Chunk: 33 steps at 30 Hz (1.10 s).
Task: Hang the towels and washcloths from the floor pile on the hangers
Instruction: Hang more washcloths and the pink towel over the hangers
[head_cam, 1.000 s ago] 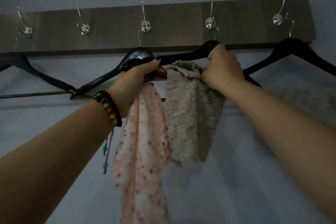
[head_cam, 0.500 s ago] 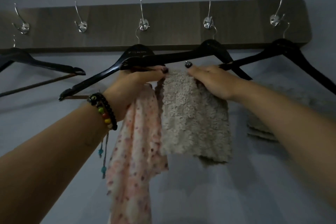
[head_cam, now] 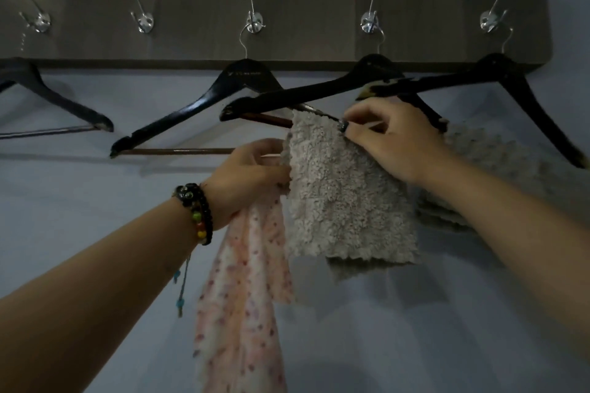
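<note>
Head cam: beige washcloth (head_cam: 348, 195) is draped over the bar of the tilted black hanger (head_cam: 306, 96), top edge right at the bar. Right hand (head_cam: 396, 137) pinches that edge; left hand (head_cam: 245, 179), just below the hanger's left tip, grips the pink spotted towel (head_cam: 242, 297), which hangs free over bare wall.

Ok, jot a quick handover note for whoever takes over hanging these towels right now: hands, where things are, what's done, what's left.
Left hand: holds the pink spotted cloth, not hung yet.
Right hand: pinches the top edge of the grey washcloth at the bar of the fourth hanger.
Done: the grey washcloth is draped over that bar; another grey towel hangs on the rightmost hanger.
Left: hang the pink cloth; the third hanger has a bare bar. The floor pile is out of view.
</note>
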Available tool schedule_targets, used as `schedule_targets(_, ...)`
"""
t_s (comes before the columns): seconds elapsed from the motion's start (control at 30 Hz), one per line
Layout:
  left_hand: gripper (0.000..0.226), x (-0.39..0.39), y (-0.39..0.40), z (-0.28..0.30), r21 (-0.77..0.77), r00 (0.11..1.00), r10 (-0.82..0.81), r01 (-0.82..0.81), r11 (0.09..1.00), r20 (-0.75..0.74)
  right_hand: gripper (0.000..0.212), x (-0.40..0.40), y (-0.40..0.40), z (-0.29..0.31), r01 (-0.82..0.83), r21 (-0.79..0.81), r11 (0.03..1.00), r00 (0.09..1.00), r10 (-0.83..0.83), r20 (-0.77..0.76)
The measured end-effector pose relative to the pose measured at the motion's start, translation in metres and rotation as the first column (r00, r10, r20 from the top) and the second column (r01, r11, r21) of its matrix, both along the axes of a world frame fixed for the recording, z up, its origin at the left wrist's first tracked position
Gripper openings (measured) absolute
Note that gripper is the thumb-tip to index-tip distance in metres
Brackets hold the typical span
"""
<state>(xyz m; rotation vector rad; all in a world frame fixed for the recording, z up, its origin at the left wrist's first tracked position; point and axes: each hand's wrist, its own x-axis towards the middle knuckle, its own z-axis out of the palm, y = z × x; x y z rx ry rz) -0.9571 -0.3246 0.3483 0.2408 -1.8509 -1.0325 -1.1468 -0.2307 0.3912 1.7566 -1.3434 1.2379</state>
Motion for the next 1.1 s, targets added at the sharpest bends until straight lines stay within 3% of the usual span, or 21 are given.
schedule_targets(0.07,0.025,-0.007,0.001,-0.008,-0.01,0.999,0.034,-0.034,0.999,0.01,0.021,-0.005,0.006,-0.022,0.044,-0.258,0.965,0.998,-0.034,0.043)
schedule_targets(0.13,0.019,-0.014,0.0,-0.013,-0.005,0.997,0.079,-0.079,0.997,-0.015,0.028,-0.012,0.01,-0.043,0.107,-0.332,0.937,0.98,-0.043,0.194)
schedule_targets(0.23,0.013,-0.024,-0.001,-0.017,-0.055,0.971,0.236,-0.238,0.97,-0.04,0.045,-0.024,0.004,-0.062,0.112,-0.11,0.988,0.886,-0.05,0.46)
schedule_targets(0.3,0.011,-0.028,0.001,-0.019,-0.034,0.96,0.27,-0.273,0.962,-0.071,0.051,-0.026,0.001,-0.067,0.082,-0.047,0.996,0.856,-0.046,0.515)
schedule_targets(0.37,0.01,-0.029,0.004,-0.023,0.004,0.966,0.244,-0.245,0.97,-0.089,0.057,-0.02,0.003,-0.073,0.102,-0.148,0.984,0.943,-0.048,0.33)
schedule_targets(0.43,0.01,-0.029,0.009,-0.026,0.024,0.972,0.211,-0.21,0.977,-0.1,0.066,-0.009,0.008,-0.082,0.044,-0.213,0.976,0.998,-0.054,-0.044)
schedule_targets(0.5,0.01,-0.028,0.013,-0.029,0.029,0.975,0.185,-0.183,0.983,-0.12,0.075,-0.003,0.006,-0.094,0.106,-0.192,0.976,0.917,-0.171,-0.36)
schedule_targets(0.53,0.009,-0.027,0.016,-0.03,0.021,0.976,0.181,-0.179,0.984,-0.125,0.073,-0.003,0.004,-0.099,0.155,-0.2,0.967,0.866,-0.231,-0.443)
schedule_targets(0.6,0.01,-0.026,0.02,-0.03,0.016,0.975,0.178,-0.177,0.984,-0.135,0.058,-0.006,-0.001,-0.104,0.166,-0.251,0.954,0.829,-0.273,-0.489)
schedule_targets(0.73,0.028,-0.022,0.022,-0.031,0.012,0.96,0.191,-0.192,0.981,-0.203,0.024,-0.012,0.004,-0.098,-0.074,-0.388,0.919,0.899,-0.107,-0.425)
schedule_targets(0.87,0.018,-0.021,0.021,-0.039,-0.22,0.941,0.282,-0.32,0.922,-0.184,0.026,-0.018,0.016,-0.089,-0.086,-0.511,0.855,0.941,-0.1,-0.324)
schedule_targets(1.03,0.016,-0.025,0.02,-0.05,-0.376,0.947,0.295,-0.322,0.869,-0.131,0.033,-0.032,0.015,-0.09,-0.042,-0.479,0.877,0.835,-0.233,-0.499)
schedule_targets(1.1,0.021,-0.025,0.021,-0.051,-0.346,0.956,0.266,-0.293,0.891,-0.124,0.035,-0.036,0.015,-0.089,-0.069,-0.491,0.869,0.783,-0.258,-0.566)
